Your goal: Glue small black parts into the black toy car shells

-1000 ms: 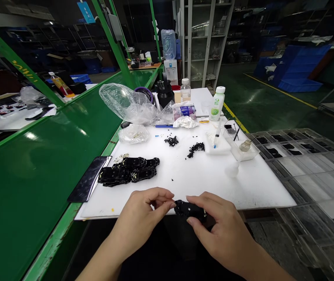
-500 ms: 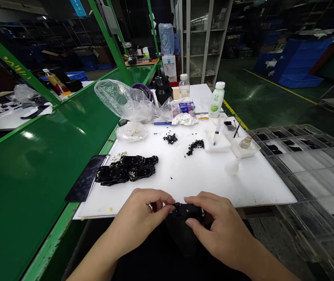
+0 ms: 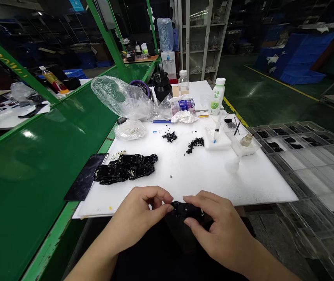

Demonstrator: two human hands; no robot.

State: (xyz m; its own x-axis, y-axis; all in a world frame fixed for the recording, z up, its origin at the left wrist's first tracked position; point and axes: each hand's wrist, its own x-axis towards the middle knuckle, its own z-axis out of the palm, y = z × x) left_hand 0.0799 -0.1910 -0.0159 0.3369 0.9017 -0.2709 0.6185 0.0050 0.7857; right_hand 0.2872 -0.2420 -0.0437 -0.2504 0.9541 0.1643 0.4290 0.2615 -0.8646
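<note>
I see both hands together at the near edge of the white board (image 3: 251,183), clamped on one black part (image 3: 188,210) that sits between them, just off the board's edge. The left hand (image 3: 139,216) pinches the part's left end with thumb and forefinger; the right hand (image 3: 219,230) grips the right end, fingers curled over it, so I cannot tell how much of the part lies under the palm. Ahead of the left hand, a pile of black parts (image 3: 126,169) lies on the board, with a phone (image 3: 86,181) just left of it. Farther ahead, between the hands' lines, I see two heaps of black bits (image 3: 195,144). Ahead of the right hand lie a syringe (image 3: 217,130) and a small tray (image 3: 250,150). Right of the right hand, clear trays (image 3: 301,164) spread out.
</note>
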